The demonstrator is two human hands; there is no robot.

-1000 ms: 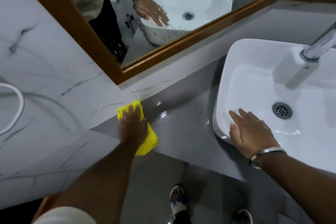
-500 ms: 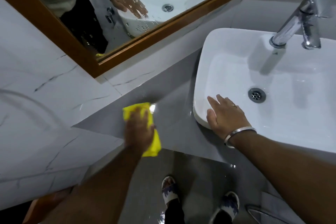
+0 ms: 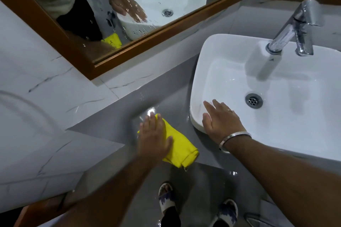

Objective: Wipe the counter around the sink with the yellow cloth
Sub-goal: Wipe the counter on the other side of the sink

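Observation:
A folded yellow cloth (image 3: 180,150) lies on the grey counter (image 3: 162,97), left of the white sink (image 3: 230,57). My left hand (image 3: 154,139) presses flat on the cloth's left part, fingers pointing toward the wall. The cloth's right end sticks out past my palm, near the counter's front edge. My right hand (image 3: 221,122) rests flat on the sink's near-left rim, fingers spread, with a metal bangle on the wrist. The counter shines wet just beyond my left fingertips.
A chrome tap (image 3: 293,29) stands at the sink's back, and a drain (image 3: 254,100) sits in the basin. A wood-framed mirror (image 3: 166,29) runs along the back wall. White marble wall (image 3: 36,97) closes the left side. My sandalled feet (image 3: 167,201) stand on the floor below.
My left hand has slid the cloth to the right along the counter, from the wall corner toward the sink. My right hand has stayed on the sink rim. The view has shifted left.

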